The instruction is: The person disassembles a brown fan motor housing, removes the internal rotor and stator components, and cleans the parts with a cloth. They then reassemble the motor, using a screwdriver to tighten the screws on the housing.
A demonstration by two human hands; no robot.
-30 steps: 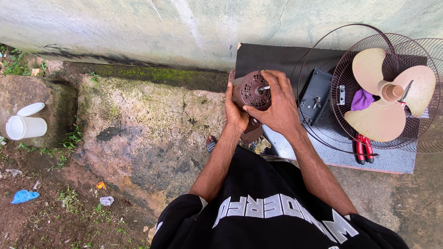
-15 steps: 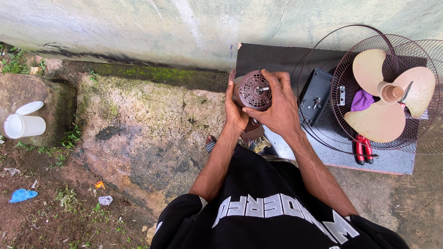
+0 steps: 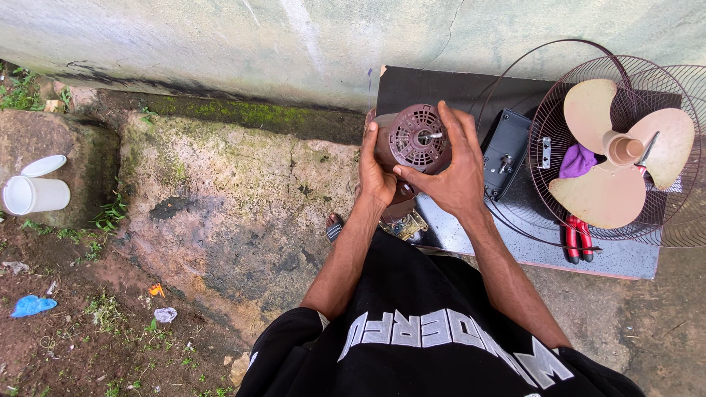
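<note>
Cupping fan motor [image 3: 416,137]: left hand [image 3: 376,176], right hand [image 3: 452,173].

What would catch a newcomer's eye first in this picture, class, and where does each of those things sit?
At centre, the left hand and right hand clasp a brown fan motor, its shaft pointing up. To the right, a beige fan blade lies in a wire fan guard, with red-handled pliers just below. Far left, a white cup lies on its side.
</note>
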